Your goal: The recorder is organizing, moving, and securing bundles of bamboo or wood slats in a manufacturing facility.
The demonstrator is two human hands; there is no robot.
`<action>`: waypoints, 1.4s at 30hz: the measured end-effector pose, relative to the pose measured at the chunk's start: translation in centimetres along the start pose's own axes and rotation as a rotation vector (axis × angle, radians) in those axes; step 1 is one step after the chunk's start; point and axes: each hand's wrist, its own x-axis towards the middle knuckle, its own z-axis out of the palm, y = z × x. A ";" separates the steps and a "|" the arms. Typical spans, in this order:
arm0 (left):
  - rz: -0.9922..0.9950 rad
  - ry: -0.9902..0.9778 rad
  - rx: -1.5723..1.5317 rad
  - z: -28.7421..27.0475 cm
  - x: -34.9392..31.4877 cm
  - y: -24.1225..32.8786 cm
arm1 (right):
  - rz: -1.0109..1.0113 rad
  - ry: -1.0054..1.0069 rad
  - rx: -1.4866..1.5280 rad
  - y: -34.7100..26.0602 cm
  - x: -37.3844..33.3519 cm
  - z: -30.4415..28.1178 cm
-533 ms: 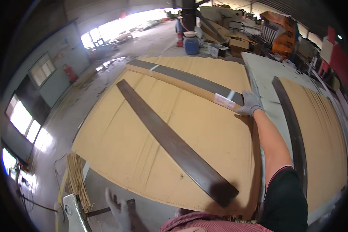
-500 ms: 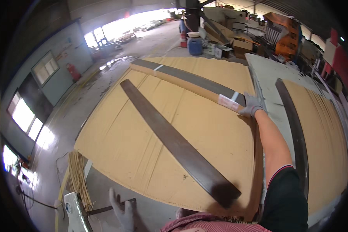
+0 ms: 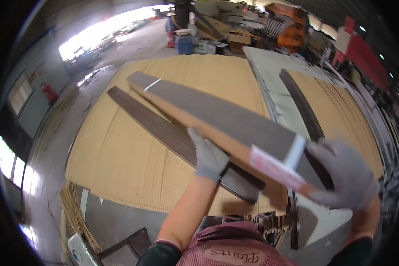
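At the far left, a red fire extinguisher [image 3: 49,93] stands close to the wall [image 3: 29,66]. In the near left part, there is a bundle of thin straw-coloured sticks [image 3: 77,217], and next to it a dark angled bar [image 3: 131,244]. Further to the right, a large sheet of yellow-brown cardboard [image 3: 115,164] covers the middle of the scene. On this sheet lies a dark brown plank [image 3: 157,127], running from the far left to the near right. Beyond the sheet, at the far side, I see a blue barrel [image 3: 184,45] with a pale top. The long grey-topped pack [image 3: 208,110] is above the sheet, slanting from far left to near right, and it partly covers the plank; whether its far left end touches the sheet, I cannot tell. White straps go around it near both ends. The left hand [image 3: 209,158], in a grey glove, has its thumb spread against the near side of the pack; the other fingers are mostly hidden, so I cannot tell how they are bent. To its right, a white and pink label [image 3: 275,169] is on the same side. The right hand [image 3: 343,173], also gloved and rather blurred, is holding the near right end. Behind this hand, another cardboard-covered stack [image 3: 348,119] lies at the right.
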 end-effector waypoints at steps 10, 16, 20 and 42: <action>-0.429 -0.544 0.780 -1.9 -5.4 -11.5 | 0.497 0.149 0.533 2.3 -19.3 14.0; 0.050 -1.245 1.869 0.9 0.0 -12.0 | 0.671 0.429 0.827 7.9 -23.6 19.1; 0.325 -1.246 2.176 -1.7 0.2 -11.7 | 0.762 0.483 0.547 11.7 -26.3 22.4; 0.512 -1.390 2.566 -3.0 9.6 -12.6 | 0.907 0.430 1.626 1.2 -12.3 30.2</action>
